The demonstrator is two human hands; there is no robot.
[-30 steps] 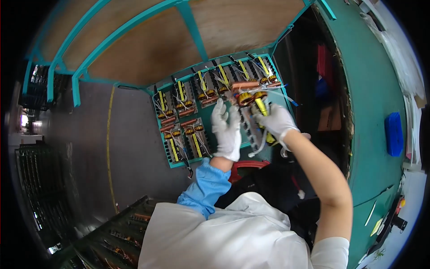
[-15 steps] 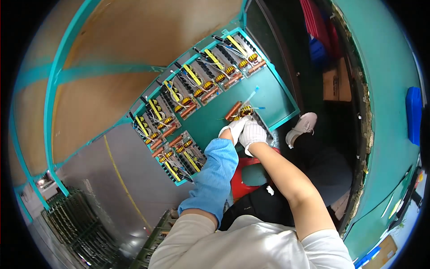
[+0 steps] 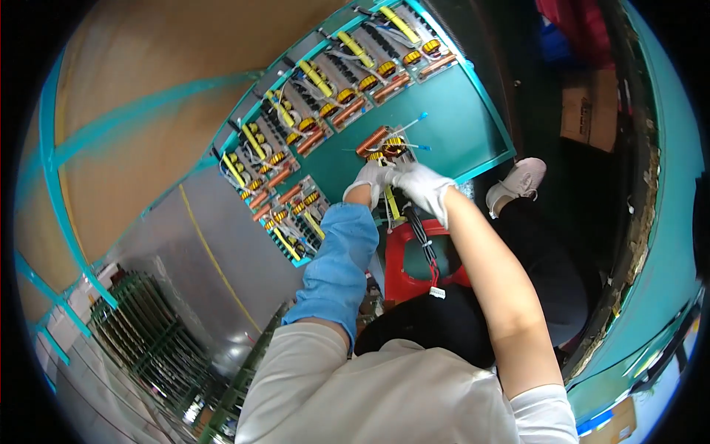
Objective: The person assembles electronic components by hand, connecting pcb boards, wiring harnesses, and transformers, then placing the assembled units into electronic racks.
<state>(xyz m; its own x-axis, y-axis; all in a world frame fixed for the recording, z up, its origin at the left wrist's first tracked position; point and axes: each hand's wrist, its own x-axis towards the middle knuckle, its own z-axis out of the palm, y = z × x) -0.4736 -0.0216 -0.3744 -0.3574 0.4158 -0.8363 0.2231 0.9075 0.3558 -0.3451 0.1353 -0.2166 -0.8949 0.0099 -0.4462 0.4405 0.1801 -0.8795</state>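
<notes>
a green tray spreads beyond the left grip and right grip. rows of boards lie farther and leftward. both grips are closed on one circuit board, fingers partly hidden. its copper coil is just beyond them; a white plug hangs nearer the person.

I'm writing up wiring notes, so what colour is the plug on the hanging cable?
The plug is white, and it shows best in the head view.
</notes>
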